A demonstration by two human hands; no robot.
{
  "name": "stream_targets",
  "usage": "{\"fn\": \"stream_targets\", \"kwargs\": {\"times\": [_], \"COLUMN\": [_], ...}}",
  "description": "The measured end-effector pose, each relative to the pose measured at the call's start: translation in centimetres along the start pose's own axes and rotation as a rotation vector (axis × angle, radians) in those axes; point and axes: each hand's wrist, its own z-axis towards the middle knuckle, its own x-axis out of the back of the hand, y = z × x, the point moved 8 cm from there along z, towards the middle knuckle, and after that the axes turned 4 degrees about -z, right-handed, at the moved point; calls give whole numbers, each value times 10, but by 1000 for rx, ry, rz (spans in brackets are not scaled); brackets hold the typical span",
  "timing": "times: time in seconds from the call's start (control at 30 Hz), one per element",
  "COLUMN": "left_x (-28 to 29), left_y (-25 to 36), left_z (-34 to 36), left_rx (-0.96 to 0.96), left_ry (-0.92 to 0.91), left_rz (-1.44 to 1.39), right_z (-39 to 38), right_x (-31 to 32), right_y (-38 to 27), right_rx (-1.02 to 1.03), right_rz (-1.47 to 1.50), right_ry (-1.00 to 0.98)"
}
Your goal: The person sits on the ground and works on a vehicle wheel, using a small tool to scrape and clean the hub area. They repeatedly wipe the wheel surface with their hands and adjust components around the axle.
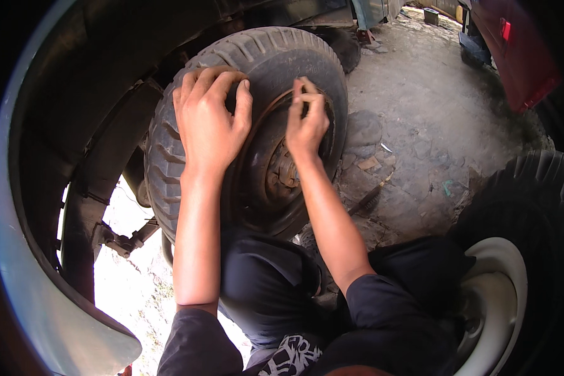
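A large black tyre (294,53) with chunky tread stands upright in front of me, mounted on a rusty, dark wheel rim (257,200). My left hand (210,109) lies over the tyre's upper left shoulder, fingers bent and thumb curving toward the index finger. Around the upper right of the rim is my right hand (308,119), its fingers bent in toward the thumb and slightly smeared. Whatever sits between those fingertips, if anything, is too small to make out. Rusty hub parts (286,169) show at the rim's centre, between my forearms.
A vehicle's wheel arch and pale fender (50,294) curve along the left. Another tyre (514,194) with a cream rim (514,263) is close on my right. Small debris and a dark rod-like tool (373,194) lie on the rough ground. A red vehicle panel (514,56) stands at upper right.
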Motion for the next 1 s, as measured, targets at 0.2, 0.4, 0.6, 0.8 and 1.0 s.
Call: {"fn": "stream_targets", "kwargs": {"times": [0.2,0.4,0.6,0.8,1.0], "left_x": [-5,-5,-7,-4,-5], "left_y": [5,6,6,7,8], "left_z": [-4,-4,-5,-4,-5], "left_rx": [-32,-25,-18,-18,-15], "left_ry": [-37,-69,-73,-51,-36], "left_rz": [17,20,30,39,19], "right_z": [-15,-15,-14,-4,-3], "right_x": [-19,-13,-9,-4,0], "right_y": [-21,-30,-28,-26,-40], "right_rx": [-64,-22,-55,33,97], "right_rz": [-78,-72,-115,-175,-222], "right_ry": [-93,-106,-97,-138,-216]}}
